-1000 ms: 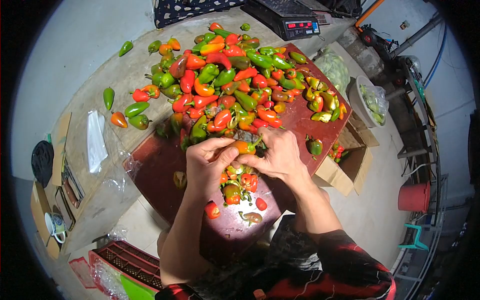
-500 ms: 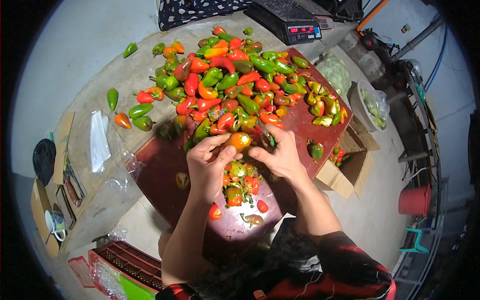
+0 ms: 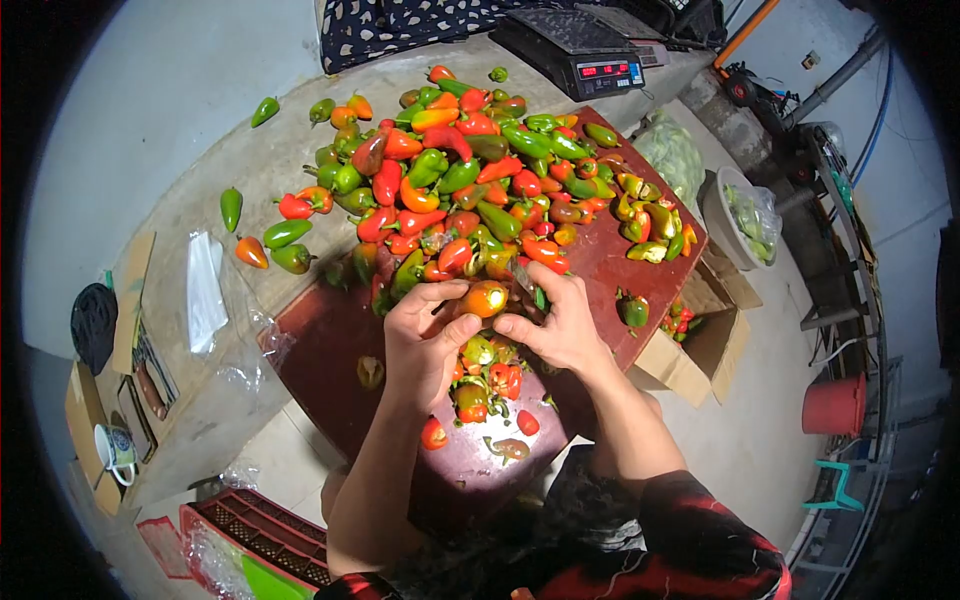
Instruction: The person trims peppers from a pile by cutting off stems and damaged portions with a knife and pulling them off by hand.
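My left hand [image 3: 422, 335] grips an orange pepper [image 3: 484, 299] whose pale cut end faces my right. My right hand [image 3: 562, 325] is closed around what looks like a small knife [image 3: 541, 298], with a bit of green and a greyish blade showing; its thumb touches the pepper. Most of the knife is hidden by the fingers. Just beyond my hands lies a large heap of red, green and orange peppers [image 3: 440, 170]. Below them, cut pepper pieces and stem scraps [image 3: 470, 395] lie on the dark red table [image 3: 320, 335].
Trimmed peppers [image 3: 650, 220] sit in a pile at the table's right side. A cardboard box [image 3: 690, 360] with peppers inside stands on the floor beside it. A digital scale [image 3: 600, 75] is at the back, and a plastic bag [image 3: 205, 295] lies on the concrete ledge at left.
My right hand has come closer to the pepper, its thumb now against it. The pepper stays in my left hand. The whole view has shifted slightly.
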Demonstrator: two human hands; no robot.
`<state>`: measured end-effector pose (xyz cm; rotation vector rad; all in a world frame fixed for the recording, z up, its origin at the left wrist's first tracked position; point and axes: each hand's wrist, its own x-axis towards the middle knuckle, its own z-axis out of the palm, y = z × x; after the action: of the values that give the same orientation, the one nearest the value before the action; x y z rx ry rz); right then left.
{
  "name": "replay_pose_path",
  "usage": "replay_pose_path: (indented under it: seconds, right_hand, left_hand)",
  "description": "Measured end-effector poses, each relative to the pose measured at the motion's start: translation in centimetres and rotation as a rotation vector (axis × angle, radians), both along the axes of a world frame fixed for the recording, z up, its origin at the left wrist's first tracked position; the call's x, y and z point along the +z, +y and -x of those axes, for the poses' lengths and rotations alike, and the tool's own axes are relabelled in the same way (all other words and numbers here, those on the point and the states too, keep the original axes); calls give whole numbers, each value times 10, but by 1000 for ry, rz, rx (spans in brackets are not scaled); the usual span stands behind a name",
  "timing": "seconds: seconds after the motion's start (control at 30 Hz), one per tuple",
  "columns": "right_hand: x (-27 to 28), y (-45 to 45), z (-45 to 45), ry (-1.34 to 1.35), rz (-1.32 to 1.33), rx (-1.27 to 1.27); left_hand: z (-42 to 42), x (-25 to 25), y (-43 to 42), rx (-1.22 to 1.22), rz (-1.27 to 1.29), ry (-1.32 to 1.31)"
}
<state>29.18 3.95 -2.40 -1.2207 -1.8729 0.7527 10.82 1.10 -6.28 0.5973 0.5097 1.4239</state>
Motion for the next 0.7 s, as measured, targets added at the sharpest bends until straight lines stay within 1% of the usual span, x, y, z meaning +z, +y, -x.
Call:
replay_pose_path:
  seconds: [0.07, 0.13, 0.17, 0.2, 0.27, 0.33, 0.37, 0.4, 0.47, 0.5, 0.53, 0.57, 0.6, 0.63, 0.67, 0.7]
  right_hand:
    - [-1, 1, -4, -79, 40, 22]
    - [-2, 4, -8, -54, 46, -52]
    - [-8, 8, -11, -100, 13, -159]
    - [-9, 15, -13, -38, 91, -251]
    - [8, 30, -24, -172, 407, -332]
    - [-20, 48, -45, -236, 303, -334]
    - [-30, 56, -55, -271, 286, -293]
    - [-27, 63, -54, -310, 322, -302]
    - [-25, 67, -53, -111, 601, -366]
    - [-31, 69, -54, -111, 602, -362]
    - [-40, 71, -58, -221, 365, -329]
    - [-47, 73, -61, -326, 125, -293]
    - [-47, 73, -60, -325, 126, -292]
    - [-47, 73, -60, -384, 128, -274]
    - [-47, 72, -59, -443, 131, -255]
    - [-46, 70, -58, -441, 134, -255]
  left_hand:
    - [0, 0, 0, -4, 2, 1]
    - [1, 1, 1, -10, 4, 2]
    - [3, 3, 2, 4, 27, 0]
    - [5, 5, 3, 19, 51, -4]
    - [6, 11, 4, 34, 67, 12]
    - [10, 13, 6, 4, 90, -41]
    - [11, 13, 6, 8, 85, -42]
    - [12, 12, 6, -6, 103, -38]
    - [15, 9, 6, -34, 142, -28]
    - [13, 9, 6, -16, 92, -4]
    - [11, 6, 6, -14, 93, -3]
    - [9, 3, 7, 23, 46, 93]
    - [8, 3, 7, 60, -1, 189]
    - [10, 4, 6, 84, -32, 367]
    - [9, 6, 5, 83, -30, 369]
    - [6, 10, 3, 98, -73, 423]
